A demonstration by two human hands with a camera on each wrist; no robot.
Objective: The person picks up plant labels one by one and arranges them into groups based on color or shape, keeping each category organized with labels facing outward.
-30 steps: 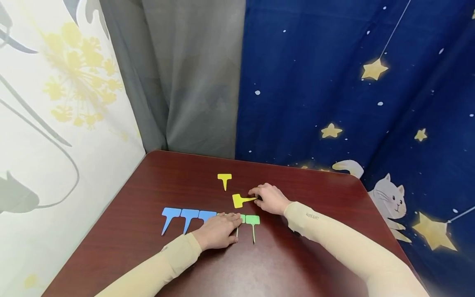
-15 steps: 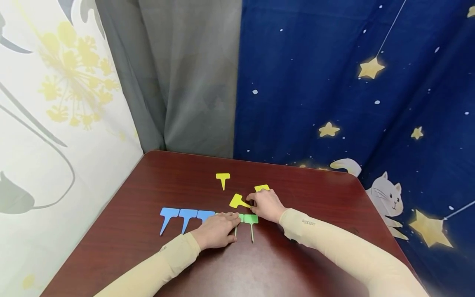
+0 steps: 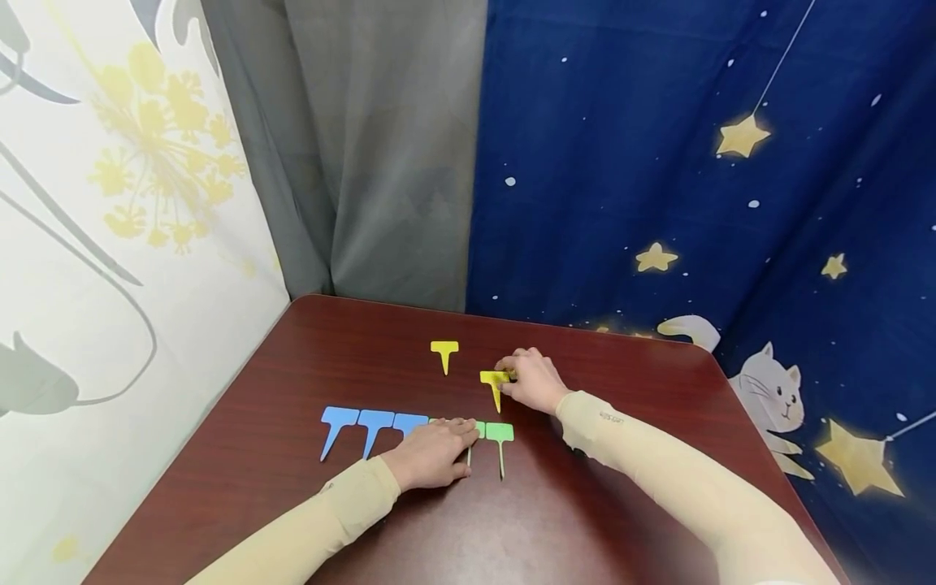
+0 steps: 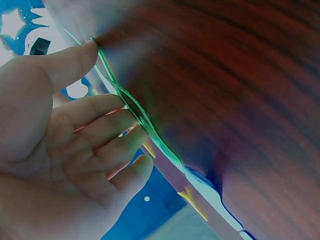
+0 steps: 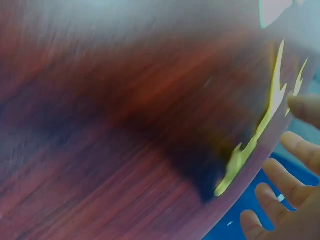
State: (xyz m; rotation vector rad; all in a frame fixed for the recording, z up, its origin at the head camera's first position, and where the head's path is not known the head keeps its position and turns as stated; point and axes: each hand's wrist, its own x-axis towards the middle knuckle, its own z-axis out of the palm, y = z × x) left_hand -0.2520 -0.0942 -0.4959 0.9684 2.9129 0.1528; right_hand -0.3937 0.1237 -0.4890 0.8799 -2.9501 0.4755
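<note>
My left hand (image 3: 433, 453) lies with extended fingers over the green T-shaped plant labels (image 3: 500, 433), partly hiding them. In the left wrist view the fingertips meet the edges of these green labels (image 4: 150, 127). Beyond the green row my right hand (image 3: 531, 380) has its fingertips at the right end of a yellow T-shaped plant label (image 3: 495, 379), whose stem points toward me. The right wrist view has the fingers spread and loosely extended beside this yellow label (image 5: 272, 102), with another yellow label (image 5: 231, 172) adjoining it; the hand mostly covers that one in the head view.
Several blue T-shaped labels (image 3: 340, 418) continue the row leftward from the green ones. Farther back lies a single yellow label (image 3: 444, 348). Grey and blue curtains (image 3: 621, 162) hang behind the dark red wooden table (image 3: 614, 504).
The yellow label by my right hand has turned from lying sideways to stem toward me and shifted right. The yellow label seen behind that hand is now mostly covered. My left hand stays put.
</note>
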